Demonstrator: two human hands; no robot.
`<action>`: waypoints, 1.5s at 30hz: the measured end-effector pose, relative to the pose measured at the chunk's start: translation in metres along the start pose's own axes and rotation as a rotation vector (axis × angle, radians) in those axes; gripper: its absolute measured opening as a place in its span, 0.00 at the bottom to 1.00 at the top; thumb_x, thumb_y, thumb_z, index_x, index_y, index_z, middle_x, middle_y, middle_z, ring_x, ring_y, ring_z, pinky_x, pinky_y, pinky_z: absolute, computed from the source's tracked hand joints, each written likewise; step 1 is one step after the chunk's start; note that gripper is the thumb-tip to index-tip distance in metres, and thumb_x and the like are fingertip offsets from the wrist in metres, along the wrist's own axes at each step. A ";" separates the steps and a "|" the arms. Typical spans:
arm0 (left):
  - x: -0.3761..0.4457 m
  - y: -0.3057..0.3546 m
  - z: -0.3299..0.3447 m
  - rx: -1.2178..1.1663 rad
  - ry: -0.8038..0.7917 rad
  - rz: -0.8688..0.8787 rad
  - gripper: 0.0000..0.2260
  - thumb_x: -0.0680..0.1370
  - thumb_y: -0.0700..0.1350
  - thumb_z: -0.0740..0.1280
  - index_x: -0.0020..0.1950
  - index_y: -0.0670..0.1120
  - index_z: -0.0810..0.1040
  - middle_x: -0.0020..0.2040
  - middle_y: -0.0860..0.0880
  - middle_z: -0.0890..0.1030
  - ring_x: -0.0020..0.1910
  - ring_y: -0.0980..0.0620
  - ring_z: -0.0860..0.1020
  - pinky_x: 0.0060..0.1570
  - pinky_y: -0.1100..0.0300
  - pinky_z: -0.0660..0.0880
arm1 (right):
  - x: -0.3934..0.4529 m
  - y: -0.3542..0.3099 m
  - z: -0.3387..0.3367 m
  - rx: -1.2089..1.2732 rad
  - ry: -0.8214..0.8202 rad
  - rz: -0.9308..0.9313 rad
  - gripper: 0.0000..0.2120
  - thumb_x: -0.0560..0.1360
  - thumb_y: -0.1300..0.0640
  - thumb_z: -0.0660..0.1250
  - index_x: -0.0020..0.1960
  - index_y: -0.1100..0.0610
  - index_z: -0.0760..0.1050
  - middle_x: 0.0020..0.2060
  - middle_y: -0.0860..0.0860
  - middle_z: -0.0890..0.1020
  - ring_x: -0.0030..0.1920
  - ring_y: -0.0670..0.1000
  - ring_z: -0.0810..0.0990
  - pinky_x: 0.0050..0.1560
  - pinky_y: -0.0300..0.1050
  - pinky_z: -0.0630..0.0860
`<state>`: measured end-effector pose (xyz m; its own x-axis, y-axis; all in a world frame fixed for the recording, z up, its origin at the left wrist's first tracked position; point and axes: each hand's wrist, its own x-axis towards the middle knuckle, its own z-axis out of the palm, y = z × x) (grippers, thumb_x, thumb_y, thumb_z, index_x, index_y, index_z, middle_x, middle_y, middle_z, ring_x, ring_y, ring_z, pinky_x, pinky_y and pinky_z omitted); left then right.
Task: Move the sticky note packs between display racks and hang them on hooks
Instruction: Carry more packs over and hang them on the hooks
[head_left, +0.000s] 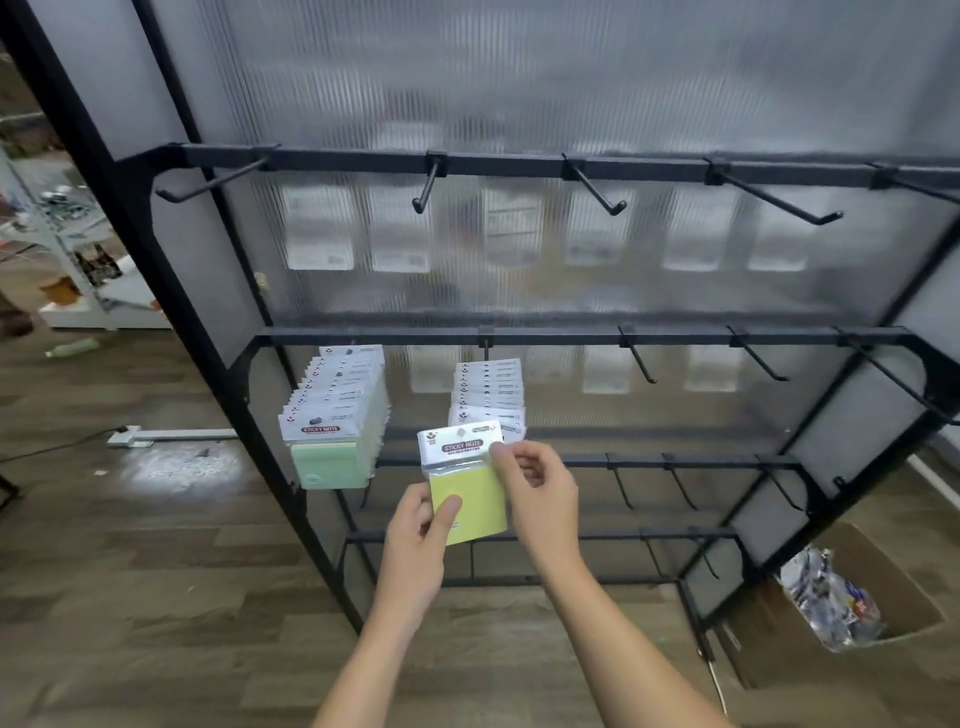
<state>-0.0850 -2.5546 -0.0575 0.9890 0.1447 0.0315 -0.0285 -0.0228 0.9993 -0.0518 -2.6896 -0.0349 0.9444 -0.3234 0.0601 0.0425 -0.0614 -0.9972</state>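
A yellow sticky note pack (470, 483) with a white header card is held in front of the black display rack (519, 338). My left hand (418, 540) grips its lower left corner, thumb on the yellow face. My right hand (540, 493) pinches the header's right edge. Just behind the pack, a row of packs (488, 395) hangs on the second hook of the middle bar. A row of green packs (332, 415) hangs on the hook to the left.
Bare black hooks (602, 195) line the top bar, and more stick out of the middle and lower bars to the right. A cardboard box (852, 613) with wrapped items sits on the wooden floor at lower right. A white floor bracket (156, 436) lies left.
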 end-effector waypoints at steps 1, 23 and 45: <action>-0.001 -0.001 0.002 0.016 -0.028 -0.002 0.02 0.81 0.39 0.65 0.52 0.43 0.76 0.45 0.49 0.85 0.43 0.57 0.81 0.46 0.66 0.75 | -0.001 0.000 0.001 0.026 -0.027 0.013 0.09 0.75 0.50 0.73 0.41 0.55 0.79 0.35 0.46 0.82 0.35 0.43 0.77 0.38 0.36 0.73; 0.004 -0.007 -0.053 0.933 0.061 0.078 0.08 0.81 0.50 0.61 0.60 0.52 0.72 0.45 0.61 0.78 0.47 0.56 0.78 0.46 0.56 0.75 | 0.019 -0.005 0.018 -0.079 0.149 -0.038 0.16 0.77 0.52 0.70 0.35 0.60 0.74 0.30 0.48 0.76 0.31 0.41 0.71 0.33 0.31 0.67; 0.041 -0.002 -0.084 0.933 -0.120 0.152 0.04 0.80 0.52 0.62 0.53 0.54 0.72 0.46 0.59 0.80 0.48 0.53 0.80 0.46 0.55 0.76 | 0.016 0.003 0.037 -0.461 0.387 -0.116 0.10 0.76 0.51 0.71 0.52 0.51 0.71 0.49 0.47 0.75 0.52 0.49 0.72 0.50 0.38 0.64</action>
<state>-0.0567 -2.4654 -0.0568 0.9940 -0.0261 0.1060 -0.0819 -0.8210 0.5651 -0.0249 -2.6602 -0.0382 0.7512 -0.6043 0.2656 -0.0889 -0.4913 -0.8664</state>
